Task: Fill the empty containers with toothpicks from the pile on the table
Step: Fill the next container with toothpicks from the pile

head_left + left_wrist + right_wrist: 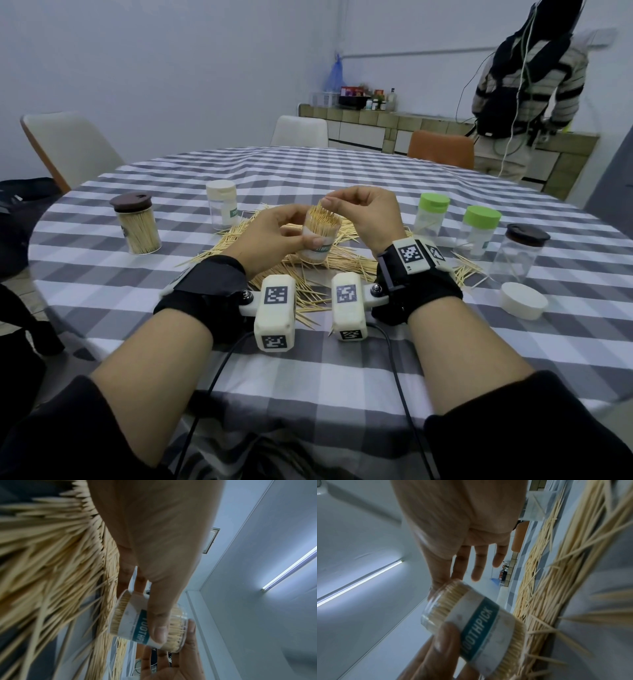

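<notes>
Above the pile [310, 270] in the middle of the surface [342, 377], the left hand [270, 236] is holding the open jar [320, 236] with the thumb and fingers curled round its label, and the jar is looking almost full, with toothpicks standing up past its rim. The right hand [363, 214] is hovering over the mouth and pinching a few toothpicks [321, 206] between thumb and forefinger, while its other fingers are staying loose. I judge that this jar is nearly finished and that the hand is only pushing in the last ones. On the left, the brown-lid jar [137, 226] is standing full and closed, so this one seems done. Behind it the white-lid jar [223, 209] is looking empty. On the right, two green-lid jars [430, 217] [479, 231] are holding only a few stray toothpicks, and the dark-lid jar [519, 251] is also almost empty. A loose white lid [523, 300] is lying near the right wrist, probably for the jar in hand. Many toothpicks are still lying in the pile, so much of the task is remaining: about four jars are waiting.
</notes>
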